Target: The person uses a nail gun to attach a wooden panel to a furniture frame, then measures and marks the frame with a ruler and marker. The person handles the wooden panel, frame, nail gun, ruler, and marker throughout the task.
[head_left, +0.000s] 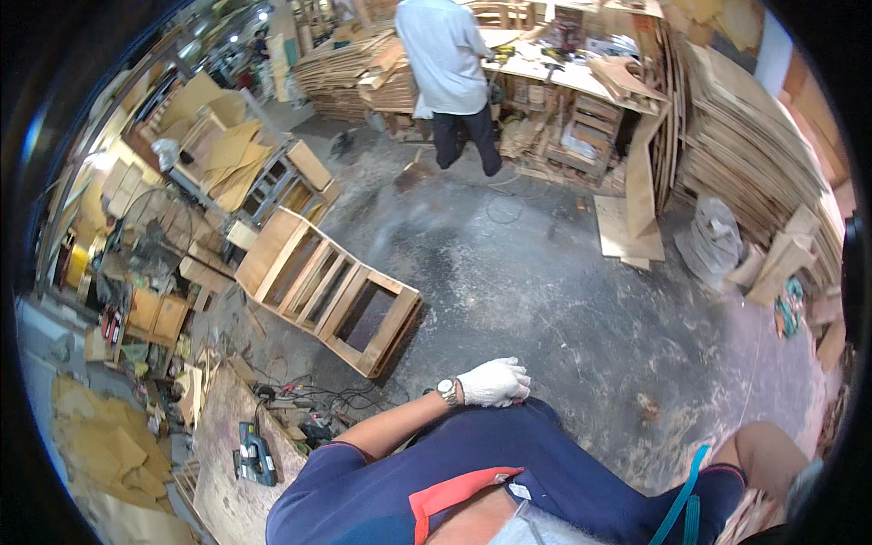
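Note:
My left hand [493,382] wears a white knit glove and rests in front of my dark blue shirt [554,454]. Its fingers are curled and held together; whatever may be under them is hidden. A round-faced wristwatch [447,391] sits just above the glove. My right arm [767,459] bends at the lower right, and a pale blurred patch at its end, probably my right hand [805,489], is lost in the dark rim. On a wooden board to my left lies a dark jigsaw-like power tool [255,454], apart from both hands.
A wooden frame [329,292] lies on the grey floor [509,282] ahead. Cables [341,397] trail beside it. Another person [445,68] stands at a cluttered workbench [581,77]. Stacked plywood sheets [758,150] and a pale sack [710,241] line the right; scrap crowds the left.

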A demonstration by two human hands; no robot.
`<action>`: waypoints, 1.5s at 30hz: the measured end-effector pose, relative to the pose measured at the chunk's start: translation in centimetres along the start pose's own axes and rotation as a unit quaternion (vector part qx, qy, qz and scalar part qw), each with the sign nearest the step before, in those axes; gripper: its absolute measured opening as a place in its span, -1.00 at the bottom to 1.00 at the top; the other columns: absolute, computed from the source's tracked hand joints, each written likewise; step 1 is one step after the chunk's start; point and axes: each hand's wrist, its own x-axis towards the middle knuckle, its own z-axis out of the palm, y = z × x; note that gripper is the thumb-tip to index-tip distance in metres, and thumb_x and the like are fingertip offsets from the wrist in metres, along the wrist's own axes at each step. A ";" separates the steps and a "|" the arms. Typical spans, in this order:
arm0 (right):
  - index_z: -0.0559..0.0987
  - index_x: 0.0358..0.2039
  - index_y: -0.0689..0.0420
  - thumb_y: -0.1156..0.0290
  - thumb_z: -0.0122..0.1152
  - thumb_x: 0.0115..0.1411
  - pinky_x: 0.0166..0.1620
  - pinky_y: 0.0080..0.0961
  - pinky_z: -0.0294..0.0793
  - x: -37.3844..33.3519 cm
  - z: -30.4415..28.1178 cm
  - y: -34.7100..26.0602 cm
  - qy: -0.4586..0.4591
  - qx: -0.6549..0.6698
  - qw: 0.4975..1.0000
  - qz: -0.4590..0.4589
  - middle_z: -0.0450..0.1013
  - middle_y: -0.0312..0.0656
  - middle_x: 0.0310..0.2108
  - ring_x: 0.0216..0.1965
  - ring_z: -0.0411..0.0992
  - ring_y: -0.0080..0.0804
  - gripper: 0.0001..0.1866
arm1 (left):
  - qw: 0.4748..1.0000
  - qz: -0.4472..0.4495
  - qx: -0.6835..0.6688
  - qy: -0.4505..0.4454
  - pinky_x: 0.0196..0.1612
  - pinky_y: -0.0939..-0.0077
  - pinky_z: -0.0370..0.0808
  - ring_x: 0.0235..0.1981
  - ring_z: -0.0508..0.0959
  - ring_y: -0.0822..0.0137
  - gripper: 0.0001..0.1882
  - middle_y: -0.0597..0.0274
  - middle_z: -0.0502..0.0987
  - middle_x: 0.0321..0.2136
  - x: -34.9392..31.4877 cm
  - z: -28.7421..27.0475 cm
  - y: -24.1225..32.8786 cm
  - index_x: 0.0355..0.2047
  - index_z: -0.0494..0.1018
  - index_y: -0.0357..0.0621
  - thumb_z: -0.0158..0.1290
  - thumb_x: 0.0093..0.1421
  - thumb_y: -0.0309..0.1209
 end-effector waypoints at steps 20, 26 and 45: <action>0.68 -0.26 0.17 0.32 0.33 0.12 -0.16 -0.35 0.54 -36.4 14.7 8.5 -0.735 -0.101 0.541 0.396 0.62 -0.04 -0.35 -0.28 0.60 -0.25 -0.77 | 0.876 -0.324 -0.356 -0.028 -0.05 0.15 0.48 -0.16 0.61 -0.01 -0.65 0.01 0.62 -0.24 -2.8 -2.9 3.0 -0.18 0.56 -0.19 0.14 0.28 -0.12; 0.70 -0.13 0.08 0.15 0.29 0.23 0.07 -0.24 0.48 -38.6 14.8 8.2 -0.837 0.002 0.448 0.314 0.56 -0.05 0.01 0.02 0.53 -0.06 -0.68 | 0.863 -0.397 -0.309 -0.043 -0.01 0.29 0.47 -0.12 0.60 0.10 -0.53 -0.04 0.61 -0.18 -7.7 -0.9 2.9 -0.02 0.48 -0.22 0.06 0.36 -0.03; 0.68 -0.34 0.23 0.33 0.39 0.16 -0.06 -0.30 0.51 -41.2 24.0 7.5 -0.888 0.153 0.314 0.299 0.58 -0.02 -0.23 -0.14 0.57 -0.15 -0.79 | 0.765 -0.528 -0.189 0.317 -0.16 0.13 0.52 -0.21 0.61 -0.10 -0.70 -0.07 0.59 -0.26 -10.9 1.5 5.7 -0.09 0.48 -0.16 0.09 0.31 -0.21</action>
